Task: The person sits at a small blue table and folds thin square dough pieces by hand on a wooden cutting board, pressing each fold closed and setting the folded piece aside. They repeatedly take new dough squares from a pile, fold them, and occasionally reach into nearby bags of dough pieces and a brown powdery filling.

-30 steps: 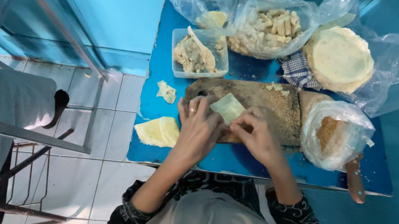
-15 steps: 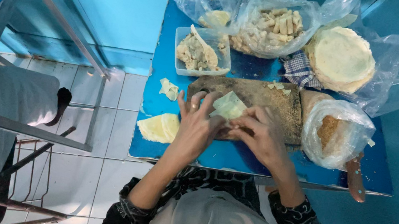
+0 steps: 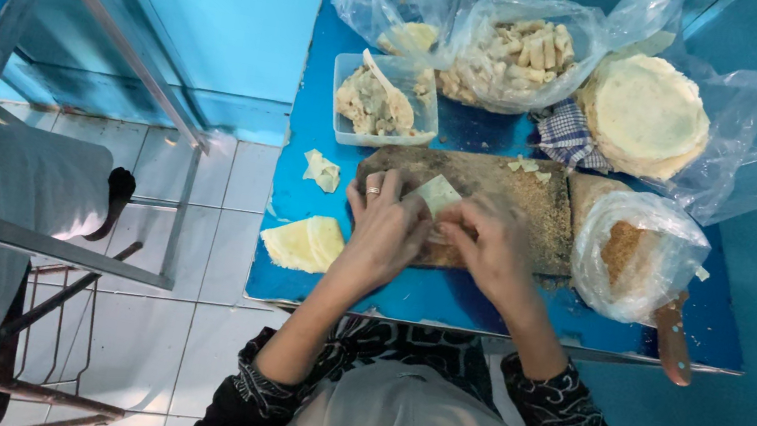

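My left hand (image 3: 384, 227) and my right hand (image 3: 492, 249) meet over a worn wooden cutting board (image 3: 524, 191) on a small blue table (image 3: 310, 131). Between the fingers of both hands is a pale thin wrapper sheet (image 3: 435, 193), partly folded. A ring shows on a finger of my left hand. What lies under the fingers is hidden.
A clear tub of pale filling with a spoon (image 3: 378, 101), a bag of rolled pieces (image 3: 515, 54), a stack of round wrappers in plastic (image 3: 642, 113), a bag of crumbs (image 3: 633, 253), a checked cloth (image 3: 567, 140), a wooden-handled knife (image 3: 674, 341), wrapper scraps (image 3: 305, 242), metal rack (image 3: 51, 40) at left.
Both hands have closed in on the wrapper, and the sheet is folded a little further. Nothing else on the table has moved.
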